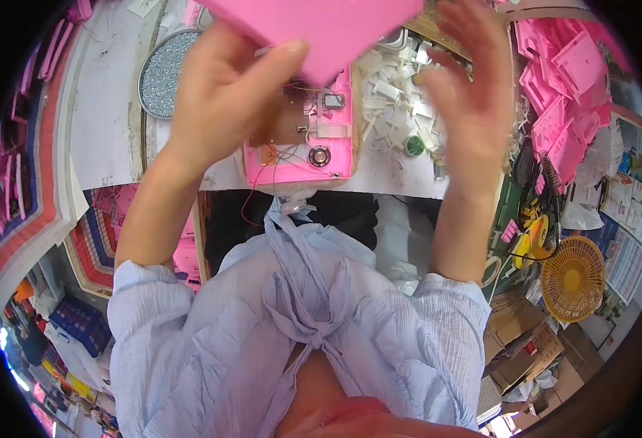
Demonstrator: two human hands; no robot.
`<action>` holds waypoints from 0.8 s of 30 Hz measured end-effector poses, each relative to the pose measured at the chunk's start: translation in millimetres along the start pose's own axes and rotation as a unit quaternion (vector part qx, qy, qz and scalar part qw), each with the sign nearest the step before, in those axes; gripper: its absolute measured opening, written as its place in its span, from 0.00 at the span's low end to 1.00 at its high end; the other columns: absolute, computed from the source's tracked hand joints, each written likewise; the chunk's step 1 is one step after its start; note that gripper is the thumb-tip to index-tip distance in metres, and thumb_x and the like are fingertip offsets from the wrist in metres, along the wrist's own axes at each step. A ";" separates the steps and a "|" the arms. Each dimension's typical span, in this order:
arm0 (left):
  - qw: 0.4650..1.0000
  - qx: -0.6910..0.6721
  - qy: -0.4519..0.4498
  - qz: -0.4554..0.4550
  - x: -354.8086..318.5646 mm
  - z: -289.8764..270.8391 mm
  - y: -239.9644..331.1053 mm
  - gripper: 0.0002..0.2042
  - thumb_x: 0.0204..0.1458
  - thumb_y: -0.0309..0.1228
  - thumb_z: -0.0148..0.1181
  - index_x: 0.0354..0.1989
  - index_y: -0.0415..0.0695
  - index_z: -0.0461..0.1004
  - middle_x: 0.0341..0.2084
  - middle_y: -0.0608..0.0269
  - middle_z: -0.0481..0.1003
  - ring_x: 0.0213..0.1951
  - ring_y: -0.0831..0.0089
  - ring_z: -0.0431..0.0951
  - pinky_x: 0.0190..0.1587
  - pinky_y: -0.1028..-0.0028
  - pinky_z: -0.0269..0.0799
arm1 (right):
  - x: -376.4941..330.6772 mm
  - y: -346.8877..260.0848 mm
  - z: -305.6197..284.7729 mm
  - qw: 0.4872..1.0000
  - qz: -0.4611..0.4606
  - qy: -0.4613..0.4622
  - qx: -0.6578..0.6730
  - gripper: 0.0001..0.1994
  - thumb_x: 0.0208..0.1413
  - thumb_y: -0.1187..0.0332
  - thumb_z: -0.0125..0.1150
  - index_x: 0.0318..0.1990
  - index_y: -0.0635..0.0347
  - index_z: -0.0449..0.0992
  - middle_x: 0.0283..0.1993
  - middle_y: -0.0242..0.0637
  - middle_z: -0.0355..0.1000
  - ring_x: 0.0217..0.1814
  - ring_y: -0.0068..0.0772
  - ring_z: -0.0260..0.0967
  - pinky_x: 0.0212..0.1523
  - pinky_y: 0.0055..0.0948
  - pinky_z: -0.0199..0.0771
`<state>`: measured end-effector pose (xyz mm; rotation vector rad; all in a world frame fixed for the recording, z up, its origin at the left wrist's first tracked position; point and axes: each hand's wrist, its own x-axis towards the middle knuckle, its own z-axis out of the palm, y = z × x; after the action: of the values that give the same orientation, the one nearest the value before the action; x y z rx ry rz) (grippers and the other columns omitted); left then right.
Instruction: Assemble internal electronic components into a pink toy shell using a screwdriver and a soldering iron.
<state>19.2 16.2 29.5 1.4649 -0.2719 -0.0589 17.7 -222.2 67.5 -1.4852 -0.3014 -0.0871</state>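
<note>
An open pink shell [299, 174] lies on the white table [109, 87], holding a brown board [286, 124], thin wires [281, 153] and one round black speaker [320, 155] near its bottom edge. To the left of the shell stands one round tray [142, 87], filled with small silvery pieces [169, 73] too many to count. One orange-yellow basket [573, 279] hangs or stands well to the shell's right and lower down; which, I cannot tell.

One pink panel [328, 33] is above the upper part of the shell, its near corner blurred. The left hand [218, 102] is clamped on its left side, thumb on the face turned to view. The right hand [474, 80], to the right of the shell, holds its blurred fingers apart, well away from the panel.

Just right of the shell spreads a heap of white plastic parts [390, 109], uncountable, with one green round piece [413, 145] at its lower side. Farther right is a pile of pink parts [562, 80], overlapping too much to count. Cardboard boxes [514, 321] lie below and right of the shell. The panel and left hand block part of the shell from view.
</note>
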 end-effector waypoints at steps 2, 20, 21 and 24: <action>0.992 -0.106 -0.011 -0.068 -9.0 -8.3 8.9 0.21 0.61 0.29 0.60 0.61 0.32 0.68 0.51 0.56 0.79 0.52 0.71 0.79 0.57 0.68 0.73 | -20.2 26.5 -3.4 0.972 -0.030 -0.033 -0.231 0.32 0.59 0.78 0.63 0.71 0.66 0.60 0.59 0.45 0.71 0.50 0.29 0.73 0.44 0.24 0.79; 0.926 0.376 -0.020 -0.017 -56.9 -4.3 -37.7 0.40 0.56 0.37 0.66 0.74 0.37 0.54 0.33 0.48 0.83 0.30 0.56 0.84 0.34 0.68 0.77 | -112.6 65.1 12.5 0.937 0.147 -0.050 -0.314 0.27 0.63 0.69 0.61 0.69 0.61 0.65 0.24 0.39 0.71 0.24 0.35 0.70 0.28 0.31 0.69; 0.929 0.370 -0.015 -0.025 -56.4 -5.5 -38.0 0.39 0.56 0.37 0.66 0.73 0.38 0.55 0.33 0.48 0.83 0.29 0.57 0.83 0.33 0.68 0.77 | -107.5 65.7 12.2 0.933 0.137 -0.063 -0.327 0.27 0.63 0.68 0.61 0.69 0.60 0.66 0.24 0.40 0.71 0.24 0.38 0.71 0.28 0.33 0.70; 0.938 0.343 -0.006 -0.059 -57.7 -7.9 -36.6 0.38 0.56 0.35 0.66 0.73 0.39 0.56 0.32 0.50 0.83 0.26 0.63 0.82 0.31 0.71 0.75 | -97.4 68.7 9.1 0.931 0.132 -0.091 -0.327 0.26 0.63 0.65 0.61 0.68 0.56 0.67 0.25 0.42 0.73 0.26 0.45 0.74 0.29 0.37 0.72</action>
<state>-30.3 31.7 -15.7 2.1775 -0.2232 -0.0748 -60.5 -219.3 -22.8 -2.1916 -0.2269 0.1864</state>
